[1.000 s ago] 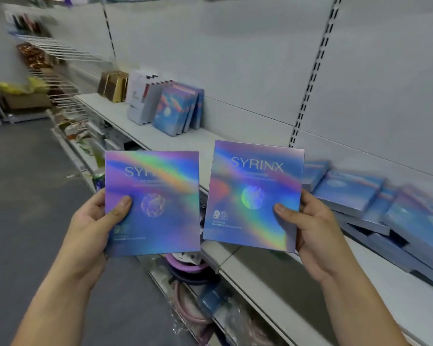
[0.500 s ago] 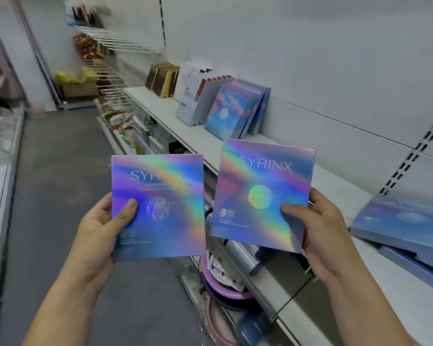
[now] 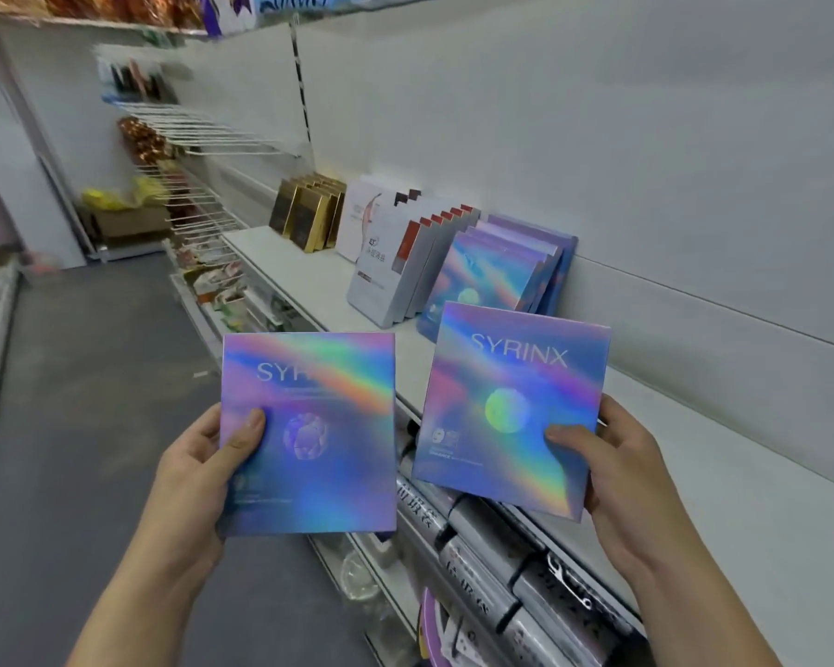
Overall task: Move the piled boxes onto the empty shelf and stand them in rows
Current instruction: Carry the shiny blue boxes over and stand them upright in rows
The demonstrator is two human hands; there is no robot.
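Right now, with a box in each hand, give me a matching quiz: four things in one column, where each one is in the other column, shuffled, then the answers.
Things:
1. gold boxes
2. white boxes
3. box with the green disc
4. box with glare across its name

Places:
A. held in the right hand
B. farthest along the shelf
C. held in the left hand
D. between the gold boxes and the standing holographic row

Pairs: 1-B, 2-D, 3-A, 4-C.

Left box point(image 3: 309, 440): shimmered purple-blue, with a rainbow streak.
Right box point(image 3: 511, 411): showed the same foil, plus a yellow-green disc.
Shelf point(image 3: 309, 281): was white.
Far boxes point(image 3: 307, 219): were gold and black.
Floor point(image 3: 78, 402): was dark grey.
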